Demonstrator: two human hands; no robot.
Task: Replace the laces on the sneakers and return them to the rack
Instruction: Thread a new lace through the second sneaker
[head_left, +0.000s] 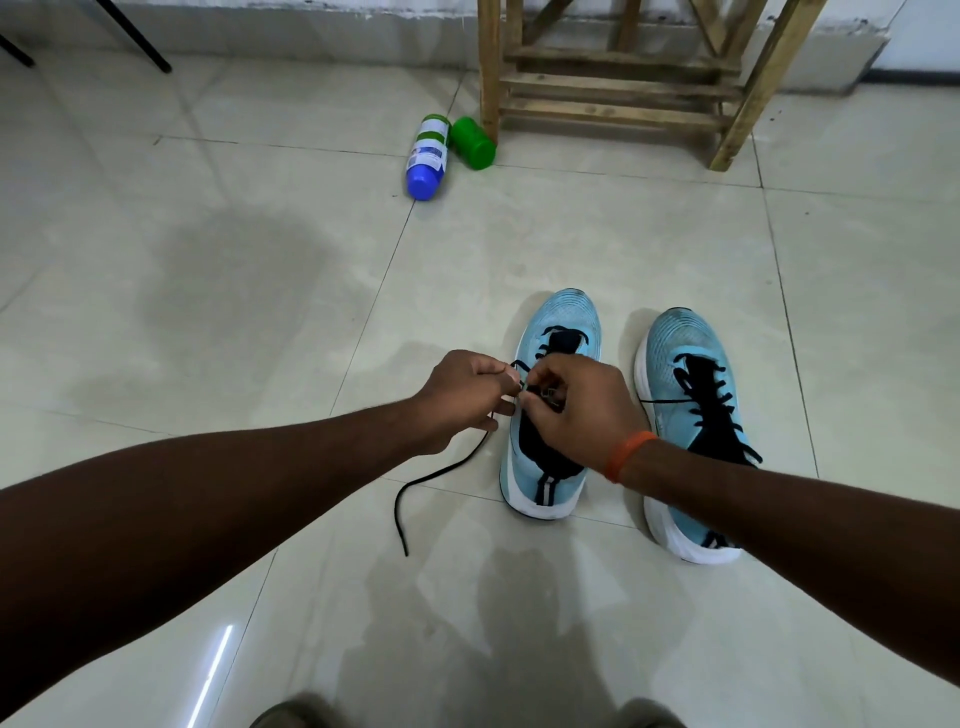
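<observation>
Two light-blue sneakers stand side by side on the tiled floor, toes pointing away from me. Over the left sneaker (566, 322) both hands meet at its upper eyelets. My left hand (462, 397) pinches the black lace (441, 473), whose free end trails down across the floor to the left. My right hand (576, 410), with an orange band on its wrist, pinches the lace at the eyelets and hides the tongue's middle. The right sneaker (685, 364) is laced in black, and my right forearm covers part of its heel.
A wooden shoe rack (618, 88) stands against the far wall. Next to its left leg lie a white bottle with a blue cap (428, 156) and a green container (472, 143). Black furniture legs show at the top left.
</observation>
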